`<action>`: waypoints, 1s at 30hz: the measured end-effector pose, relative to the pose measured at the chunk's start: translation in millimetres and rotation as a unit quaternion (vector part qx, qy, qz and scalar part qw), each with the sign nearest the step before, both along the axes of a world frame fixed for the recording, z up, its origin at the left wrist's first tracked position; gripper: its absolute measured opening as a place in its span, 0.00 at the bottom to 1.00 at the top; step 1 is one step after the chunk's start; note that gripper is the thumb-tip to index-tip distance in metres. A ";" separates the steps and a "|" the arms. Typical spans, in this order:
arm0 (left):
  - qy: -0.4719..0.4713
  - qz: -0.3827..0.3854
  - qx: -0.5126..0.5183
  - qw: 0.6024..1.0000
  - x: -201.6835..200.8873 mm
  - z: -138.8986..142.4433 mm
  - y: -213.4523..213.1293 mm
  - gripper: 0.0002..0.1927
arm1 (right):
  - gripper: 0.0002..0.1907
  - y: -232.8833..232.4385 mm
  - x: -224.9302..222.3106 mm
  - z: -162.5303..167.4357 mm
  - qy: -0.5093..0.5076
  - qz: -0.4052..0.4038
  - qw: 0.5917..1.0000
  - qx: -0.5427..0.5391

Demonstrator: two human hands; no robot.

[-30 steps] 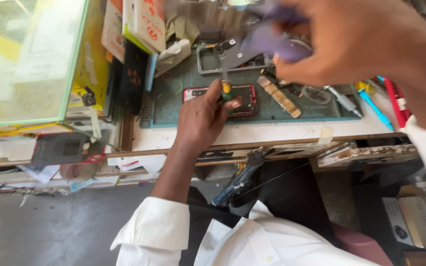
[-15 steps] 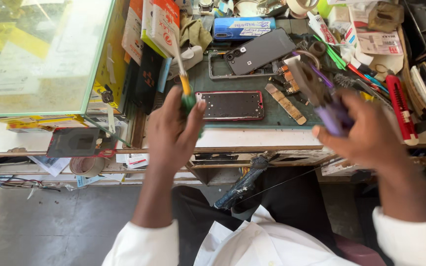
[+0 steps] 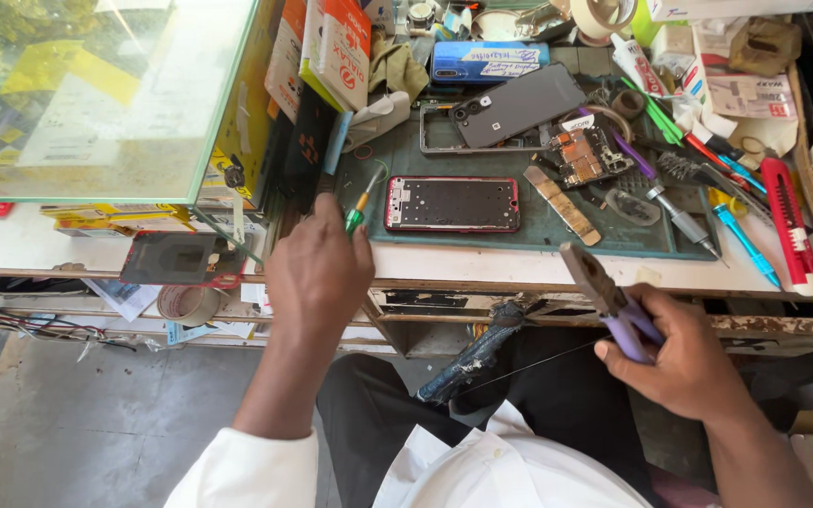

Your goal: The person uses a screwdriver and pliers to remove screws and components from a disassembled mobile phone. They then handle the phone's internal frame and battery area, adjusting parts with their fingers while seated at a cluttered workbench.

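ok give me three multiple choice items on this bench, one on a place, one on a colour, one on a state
1. Where does the red-rimmed phone frame lie?
A. on the green mat
B. on the floor
C. in the right hand

2. What colour are the handles of the pliers?
A. red
B. purple
C. yellow

3. What is the left hand doing?
A. resting open
B. gripping a green-handled screwdriver
C. holding the pliers

Answers: 1 A, the frame sits flat on the mat; 2 B, purple grips show in the right hand; 3 B, fingers close round its handle.
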State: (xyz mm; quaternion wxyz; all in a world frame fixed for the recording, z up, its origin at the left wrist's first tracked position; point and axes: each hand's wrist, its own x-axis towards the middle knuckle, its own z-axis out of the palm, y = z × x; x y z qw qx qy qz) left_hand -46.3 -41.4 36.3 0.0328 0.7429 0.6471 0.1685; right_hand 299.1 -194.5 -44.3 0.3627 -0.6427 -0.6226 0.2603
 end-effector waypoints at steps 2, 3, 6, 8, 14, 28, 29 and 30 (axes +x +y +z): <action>-0.005 0.021 0.000 1.000 7.1 -5.5 7.2 0.14 | 0.26 -5.4 1.2 -5.6 0.019 0.004 1.000 0.003; -0.008 0.031 0.001 1.000 10.2 -7.0 11.0 0.13 | 0.27 -7.9 1.8 -8.3 0.029 0.006 1.000 0.005; -0.007 0.033 0.019 0.999 16.3 -7.7 19.6 0.17 | 0.24 -14.5 0.1 -16.0 0.042 -0.003 0.998 -0.048; 0.017 0.030 0.031 0.999 17.5 -7.2 19.7 0.20 | 0.25 -17.7 -4.0 -20.2 -0.004 -0.004 0.991 -0.132; -0.013 -0.158 0.108 0.981 20.7 -10.9 23.2 0.42 | 0.30 -22.8 -20.3 -19.0 0.015 0.017 0.996 -0.085; 0.021 -0.342 -0.059 0.938 37.7 -5.4 80.4 0.54 | 0.27 -23.2 -31.0 6.2 -0.030 0.001 0.995 -0.091; 0.012 -0.351 -0.054 0.935 39.2 -7.0 83.5 0.52 | 0.28 -22.2 -30.9 7.3 -0.032 -0.002 0.995 -0.096; 0.003 -0.362 -0.050 0.931 40.0 -8.9 85.9 0.49 | 0.29 -21.4 -31.4 8.8 -0.035 -0.005 0.994 -0.102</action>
